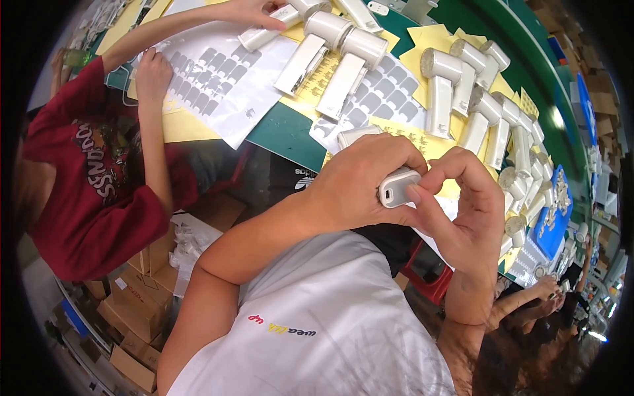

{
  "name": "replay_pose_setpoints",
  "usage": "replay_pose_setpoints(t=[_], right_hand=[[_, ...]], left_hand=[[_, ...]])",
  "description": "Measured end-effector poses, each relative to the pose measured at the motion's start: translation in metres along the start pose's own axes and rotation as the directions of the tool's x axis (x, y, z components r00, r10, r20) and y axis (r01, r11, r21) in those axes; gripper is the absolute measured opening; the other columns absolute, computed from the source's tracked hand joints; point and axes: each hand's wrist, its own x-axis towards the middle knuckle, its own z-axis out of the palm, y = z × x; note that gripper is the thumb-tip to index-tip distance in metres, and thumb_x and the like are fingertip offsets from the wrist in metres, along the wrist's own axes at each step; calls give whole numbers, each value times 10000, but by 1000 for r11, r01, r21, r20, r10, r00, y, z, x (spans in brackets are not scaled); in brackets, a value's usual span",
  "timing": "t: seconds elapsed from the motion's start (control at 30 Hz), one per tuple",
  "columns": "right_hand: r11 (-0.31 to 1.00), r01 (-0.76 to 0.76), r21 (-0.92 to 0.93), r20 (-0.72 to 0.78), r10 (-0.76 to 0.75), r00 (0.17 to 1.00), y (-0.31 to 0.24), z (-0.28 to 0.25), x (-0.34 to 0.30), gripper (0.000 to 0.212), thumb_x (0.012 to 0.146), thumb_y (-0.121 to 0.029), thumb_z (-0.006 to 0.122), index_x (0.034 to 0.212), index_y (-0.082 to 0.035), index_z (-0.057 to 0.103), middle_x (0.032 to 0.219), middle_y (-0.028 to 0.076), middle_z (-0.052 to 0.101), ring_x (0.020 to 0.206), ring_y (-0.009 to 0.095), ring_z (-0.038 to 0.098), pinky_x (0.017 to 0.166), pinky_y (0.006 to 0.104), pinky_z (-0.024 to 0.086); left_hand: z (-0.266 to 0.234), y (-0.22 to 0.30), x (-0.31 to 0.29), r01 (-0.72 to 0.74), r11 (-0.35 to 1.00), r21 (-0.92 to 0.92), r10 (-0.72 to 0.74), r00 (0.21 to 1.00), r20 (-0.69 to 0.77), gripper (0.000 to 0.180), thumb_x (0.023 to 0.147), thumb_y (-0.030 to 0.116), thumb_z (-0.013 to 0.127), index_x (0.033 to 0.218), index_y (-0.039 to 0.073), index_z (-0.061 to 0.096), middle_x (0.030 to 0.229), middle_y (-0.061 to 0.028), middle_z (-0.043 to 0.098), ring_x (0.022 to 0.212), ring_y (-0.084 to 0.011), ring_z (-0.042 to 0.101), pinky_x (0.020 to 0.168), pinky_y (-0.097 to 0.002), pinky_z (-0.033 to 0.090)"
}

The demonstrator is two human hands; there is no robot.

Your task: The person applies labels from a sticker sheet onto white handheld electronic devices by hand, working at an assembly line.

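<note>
My left hand [360, 173] is wrapped round a white hair dryer [388, 197], its handle end pointing toward me. A small dark port and a grey face, which looks like a sticker, show on that end. The thumb of my right hand [465, 204] presses on the grey face, and its bent index finger touches the upper edge. My fingers hide most of the handle. Just beyond my left hand is a white rounded part [360, 135]; I cannot tell if it belongs to the same dryer. Sheets of grey stickers [380, 89] lie past my hands.
Several white hair dryers [439, 99] lie on yellow sheets [422, 39] over the green table [287, 135]. At left, a person in a dark red shirt [99, 198] holds another dryer [261, 33] above a sticker sheet [224, 79]. A blue tray [551, 228] holds small parts. Cardboard boxes [135, 307] stand below.
</note>
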Motion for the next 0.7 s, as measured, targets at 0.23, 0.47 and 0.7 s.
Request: replay_pose_setpoints(t=[0.23,0.47,0.7], right_hand=[[920,-73,-385,-163,10,987,0,1,4,372,808,-70,831,1096,-23,599,756,20,536,718,81,539,641,225,425],[890,312,-334,-146,-376,915,28,13,-11,464,850,-210,775,1271,-57,652,1296,185,598,1041,286,626,921,382,502],[892,329,-309,-49,-361,931,50,16,-12,561,816,-316,804,1320,-115,659,1448,201,514,1232,375,569,1006,435,472]], left_hand=[[-5,3,1,45,998,-40,-46,999,-18,469,692,281,917,987,90,607,924,-65,647,881,-308,626,790,-392,491],[-7,1,5,69,997,-35,-71,997,-40,364,738,127,852,1020,88,625,965,-86,663,879,-312,650,766,-371,515],[-16,20,8,105,993,54,-103,994,-39,318,754,71,804,1014,55,622,1020,-130,655,960,-336,643,832,-391,516]])
